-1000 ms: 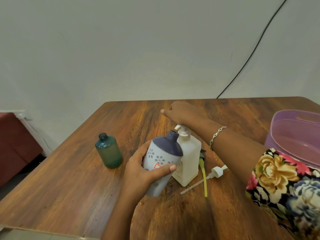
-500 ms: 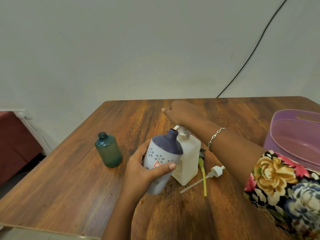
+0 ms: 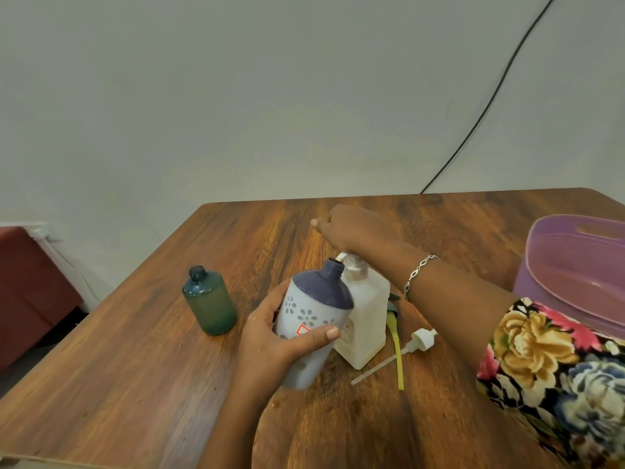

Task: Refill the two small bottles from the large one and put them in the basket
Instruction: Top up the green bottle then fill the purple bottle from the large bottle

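Observation:
My left hand point(image 3: 270, 336) grips a small lavender bottle point(image 3: 314, 319) with a dark purple shoulder and flower print. It is tilted, and its open neck sits just under the spout of the large white pump bottle point(image 3: 365, 319), which stands behind it. My right hand point(image 3: 348, 228) rests on top of that bottle's pump head and presses it. A small green bottle point(image 3: 209, 301) stands upright and apart to the left, its neck open. The purple basket point(image 3: 575, 265) sits at the table's right edge.
A loose white pump point(image 3: 421, 340) with its long tube lies on the wooden table point(image 3: 135, 384) right of the white bottle, next to a yellow-green tube point(image 3: 397, 350). A black cable point(image 3: 490, 103) runs down the wall behind.
My right hand has pushed the pump head slightly lower. My left hand keeps the lavender bottle's neck under the spout, almost unmoved.

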Demonstrator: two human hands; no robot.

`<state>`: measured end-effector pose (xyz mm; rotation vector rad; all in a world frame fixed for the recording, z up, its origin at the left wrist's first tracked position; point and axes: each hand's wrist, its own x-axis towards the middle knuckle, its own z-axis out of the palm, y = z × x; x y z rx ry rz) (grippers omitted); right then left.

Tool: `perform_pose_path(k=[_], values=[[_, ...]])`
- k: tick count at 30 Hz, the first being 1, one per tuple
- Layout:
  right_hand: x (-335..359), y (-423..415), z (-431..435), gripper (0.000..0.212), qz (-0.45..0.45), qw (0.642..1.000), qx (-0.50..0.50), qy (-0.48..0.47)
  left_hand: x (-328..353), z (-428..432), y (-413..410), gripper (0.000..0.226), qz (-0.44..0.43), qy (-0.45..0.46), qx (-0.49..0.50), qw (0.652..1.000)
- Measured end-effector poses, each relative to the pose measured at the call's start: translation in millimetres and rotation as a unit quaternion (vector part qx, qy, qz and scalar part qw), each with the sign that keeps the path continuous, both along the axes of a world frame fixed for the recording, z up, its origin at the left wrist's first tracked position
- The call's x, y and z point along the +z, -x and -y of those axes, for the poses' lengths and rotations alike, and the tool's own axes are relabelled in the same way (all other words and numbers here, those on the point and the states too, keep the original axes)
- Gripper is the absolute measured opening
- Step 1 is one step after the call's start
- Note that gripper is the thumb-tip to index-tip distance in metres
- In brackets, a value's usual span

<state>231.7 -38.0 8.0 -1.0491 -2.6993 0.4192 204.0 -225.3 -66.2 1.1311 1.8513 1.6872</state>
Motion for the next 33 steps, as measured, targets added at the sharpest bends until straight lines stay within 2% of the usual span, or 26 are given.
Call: perform_pose_path(k=[5, 13, 22, 29, 33], values=[[8.1, 4.5, -3.5, 0.041, -0.004, 1.0, 0.017, 0.018, 1.5, 0.9, -0.3, 0.071, 0.006, -0.002, 0.0, 1.0], [-1.2, 1.0, -1.0, 0.047, 0.003, 1.0, -0.009, 0.012, 4.2, -0.2, -1.4, 0.071, 0.023, -0.008, -0.009, 1.0], [10.4, -0.1, -3.2, 0.045, -0.014, 1.0, 0.012, 0.021, 5.9, 0.6, -2.8, 0.069, 0.0, 0.002, 0.002, 1.0], [3.2, -3.2, 3.1, 0.038, -0.004, 1.0, -0.015, -0.004, 6.1, -1.1, -3.1, 0.071, 0.002, 0.005, -0.002, 1.0], [0.1, -2.6, 3.2, 0.043, -0.006, 1.0, -0.017, 0.003, 4.9, 1.0, -1.9, 0.07, -0.007, 0.009, 0.004, 1.0]])
